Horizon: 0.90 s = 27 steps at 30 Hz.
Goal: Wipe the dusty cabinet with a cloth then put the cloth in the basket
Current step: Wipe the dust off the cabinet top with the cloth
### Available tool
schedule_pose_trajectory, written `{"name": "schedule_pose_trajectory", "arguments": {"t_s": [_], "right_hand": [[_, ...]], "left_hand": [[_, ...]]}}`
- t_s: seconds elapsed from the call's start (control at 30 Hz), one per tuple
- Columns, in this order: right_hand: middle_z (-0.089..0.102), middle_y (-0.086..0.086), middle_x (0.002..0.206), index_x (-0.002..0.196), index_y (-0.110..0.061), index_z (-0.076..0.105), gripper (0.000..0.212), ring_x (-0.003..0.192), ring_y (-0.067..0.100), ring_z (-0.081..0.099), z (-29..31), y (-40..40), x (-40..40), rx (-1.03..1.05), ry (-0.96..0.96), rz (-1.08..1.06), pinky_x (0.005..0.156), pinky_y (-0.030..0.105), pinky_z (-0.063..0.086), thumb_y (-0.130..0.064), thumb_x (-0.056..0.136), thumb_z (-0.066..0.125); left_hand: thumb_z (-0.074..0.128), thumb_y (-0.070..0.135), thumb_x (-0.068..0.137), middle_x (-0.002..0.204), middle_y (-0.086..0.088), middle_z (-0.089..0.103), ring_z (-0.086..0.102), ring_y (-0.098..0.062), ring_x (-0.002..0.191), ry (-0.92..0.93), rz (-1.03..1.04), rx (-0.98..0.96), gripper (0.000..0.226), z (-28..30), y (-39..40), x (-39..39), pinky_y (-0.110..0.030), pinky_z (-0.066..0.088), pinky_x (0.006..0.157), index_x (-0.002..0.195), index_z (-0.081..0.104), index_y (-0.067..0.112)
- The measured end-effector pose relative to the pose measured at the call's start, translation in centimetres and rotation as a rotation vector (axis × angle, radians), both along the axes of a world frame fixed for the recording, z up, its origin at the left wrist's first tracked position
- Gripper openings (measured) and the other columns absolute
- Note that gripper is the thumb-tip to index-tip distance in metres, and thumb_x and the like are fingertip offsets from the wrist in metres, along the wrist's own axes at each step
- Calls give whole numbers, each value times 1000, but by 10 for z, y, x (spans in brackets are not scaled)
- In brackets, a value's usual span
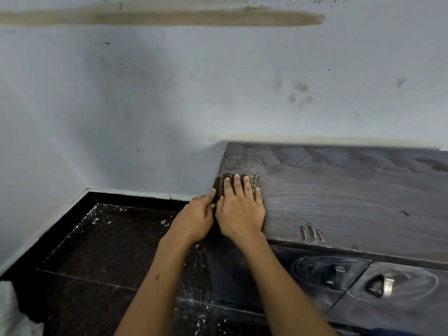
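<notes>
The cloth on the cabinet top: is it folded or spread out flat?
Folded. The cloth forms a small thick pad under the right hand at the left edge of the cabinet, with the left hand touching its side.

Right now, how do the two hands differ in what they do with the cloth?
The right hand lies flat on the cloth on the cabinet, fingers straight; the left hand is beside it at the cabinet's left edge, only its fingertips reaching the cloth's side. Both are bare.
</notes>
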State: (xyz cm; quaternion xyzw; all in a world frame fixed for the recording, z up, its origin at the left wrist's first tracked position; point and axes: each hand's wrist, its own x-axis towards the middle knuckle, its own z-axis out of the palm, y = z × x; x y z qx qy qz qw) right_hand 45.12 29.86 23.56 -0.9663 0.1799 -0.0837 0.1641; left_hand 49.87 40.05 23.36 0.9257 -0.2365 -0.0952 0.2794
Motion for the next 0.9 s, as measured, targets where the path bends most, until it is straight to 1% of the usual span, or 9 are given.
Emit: {"name": "schedule_pose_trajectory", "arguments": {"t_s": [0.13, 0.2, 0.27, 0.3, 0.43, 0.63, 0.77, 0.83, 0.9], "right_hand": [[2, 5, 160, 152, -18, 10, 55, 147, 21, -6, -2, 7, -8, 9, 3, -43, 119, 45, -1, -35, 101, 21], [25, 9, 155, 146, -14, 33, 53, 145, 25, 18, -10, 22, -28, -43, -113, -88, 118, 47, 15, -31, 97, 25], [52, 11, 137, 129, -12, 58, 54, 131, 27, 46, -12, 34, -42, -36, -188, -106, 107, 49, 35, -30, 87, 29], [52, 10, 138, 129, -12, 58, 54, 131, 27, 45, -10, 32, -41, -30, -178, -101, 107, 49, 34, -29, 86, 29], [4, 5, 160, 152, -18, 13, 55, 147, 22, -3, -3, 5, -2, 14, -12, 12, 119, 45, -1, -31, 100, 23], [15, 3, 158, 149, -23, 25, 49, 147, 20, 5, -5, -4, 13, 19, -64, -14, 119, 43, 4, -31, 100, 27], [56, 5, 134, 123, -22, 64, 46, 128, 24, 49, -16, 29, -29, -41, -269, -84, 109, 44, 36, -27, 87, 36], [46, 5, 144, 132, -22, 55, 48, 136, 24, 39, -10, 24, -23, -50, -209, -64, 114, 44, 26, -26, 91, 32], [15, 3, 158, 149, -23, 27, 50, 147, 21, 7, -5, 7, 6, 23, -88, 0, 119, 44, 4, -28, 99, 28]], "left_hand": [[36, 24, 100, 152, -10, 32, 25, -20, 142, -14, -3, 30, 47, -2, 2, 1, -36, 21, 116, 147, 29, 25], [36, 23, 101, 153, -11, 30, 22, -21, 143, -7, 1, 32, 46, 0, 1, 2, -37, 20, 117, 146, 30, 26], [36, 17, 100, 153, -11, 28, 21, -21, 144, -11, 7, 33, 46, 3, -3, 4, -35, 19, 117, 145, 33, 23], [37, 13, 99, 153, -11, 30, 23, -21, 143, -17, 9, 29, 46, 5, -4, 3, -33, 19, 117, 145, 35, 21], [39, -1, 92, 143, -9, 46, 42, -21, 132, -51, 26, 7, 51, 11, -6, 0, -27, 30, 108, 141, 42, 14], [37, -2, 92, 139, -8, 51, 47, -21, 127, -104, 39, -19, 50, 11, -5, -1, -28, 34, 107, 139, 45, 14], [37, -4, 90, 142, -6, 47, 42, -18, 133, -134, 33, -11, 52, 11, -6, 5, -26, 30, 111, 136, 49, 17], [39, -4, 86, 143, -5, 47, 42, -17, 132, -150, 11, 20, 58, 9, -7, 6, -30, 32, 110, 138, 47, 20], [40, -3, 84, 137, -4, 54, 49, -20, 126, -160, -1, 31, 60, 9, -6, 6, -35, 39, 104, 138, 46, 23]]}}
